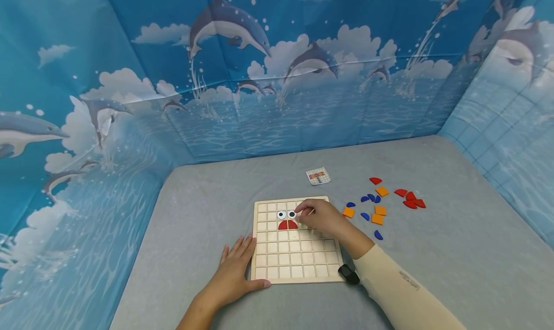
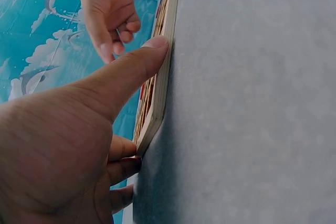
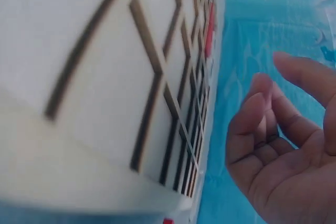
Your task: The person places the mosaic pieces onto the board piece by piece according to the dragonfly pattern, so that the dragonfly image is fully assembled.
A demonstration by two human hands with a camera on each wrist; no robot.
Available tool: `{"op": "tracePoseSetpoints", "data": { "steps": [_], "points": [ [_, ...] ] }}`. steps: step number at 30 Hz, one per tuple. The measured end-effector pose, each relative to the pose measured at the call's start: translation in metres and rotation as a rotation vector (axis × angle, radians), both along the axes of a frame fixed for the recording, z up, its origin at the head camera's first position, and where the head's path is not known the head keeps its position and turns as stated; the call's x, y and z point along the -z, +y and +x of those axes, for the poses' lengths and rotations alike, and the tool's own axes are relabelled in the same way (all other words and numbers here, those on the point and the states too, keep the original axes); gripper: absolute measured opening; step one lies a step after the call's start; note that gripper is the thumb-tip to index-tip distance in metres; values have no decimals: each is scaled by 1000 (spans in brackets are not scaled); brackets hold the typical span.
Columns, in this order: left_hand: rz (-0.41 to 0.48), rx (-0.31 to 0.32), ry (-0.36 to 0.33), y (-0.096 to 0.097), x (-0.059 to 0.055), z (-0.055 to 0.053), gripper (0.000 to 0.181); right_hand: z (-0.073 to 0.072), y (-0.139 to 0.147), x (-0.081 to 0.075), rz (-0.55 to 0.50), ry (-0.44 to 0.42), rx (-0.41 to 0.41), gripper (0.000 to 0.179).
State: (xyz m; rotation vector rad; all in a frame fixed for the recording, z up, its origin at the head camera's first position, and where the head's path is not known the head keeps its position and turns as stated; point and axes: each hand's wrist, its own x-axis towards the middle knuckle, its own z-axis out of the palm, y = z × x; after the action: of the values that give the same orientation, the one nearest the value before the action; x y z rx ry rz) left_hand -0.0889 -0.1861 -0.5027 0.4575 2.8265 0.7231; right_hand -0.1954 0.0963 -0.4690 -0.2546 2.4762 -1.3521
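Note:
A wooden grid board point(image 1: 295, 271) lies on the grey cloth. Two round eye tiles point(image 1: 282, 215) sit side by side in its upper cells, with two red quarter-round pieces point(image 1: 283, 225) just below them. My left hand point(image 1: 233, 272) steadies the board's lower left corner, its fingers along the left side and the thumb on the front edge. Over the upper right cells hovers my right hand point(image 1: 324, 219), fingertips beside the right eye tile. In the right wrist view that hand point(image 3: 283, 156) has loosely bent fingers, a gap before the thumb and nothing between them.
Right of the board lie scattered orange squares point(image 1: 377, 219), blue half-round pieces point(image 1: 365, 216) and red quarter-round pieces point(image 1: 409, 204). A small pattern card point(image 1: 318, 176) is behind the board. A black device point(image 1: 348, 274) shows at the right wrist. Dolphin-print curtains point(image 1: 281, 113) enclose the surface.

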Motion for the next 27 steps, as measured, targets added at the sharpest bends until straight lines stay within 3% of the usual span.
{"op": "tracePoseSetpoints", "data": {
  "steps": [6,14,27],
  "points": [
    [0,-1,3,0,1,0,113,2,18,-8,-57,35,60,25],
    [-1,-1,11,-1,2,1,114,2,48,-20,-27,27,152,31],
    [1,-1,12,0,3,0,113,2,79,-9,53,-54,210,34]
  ]
}}
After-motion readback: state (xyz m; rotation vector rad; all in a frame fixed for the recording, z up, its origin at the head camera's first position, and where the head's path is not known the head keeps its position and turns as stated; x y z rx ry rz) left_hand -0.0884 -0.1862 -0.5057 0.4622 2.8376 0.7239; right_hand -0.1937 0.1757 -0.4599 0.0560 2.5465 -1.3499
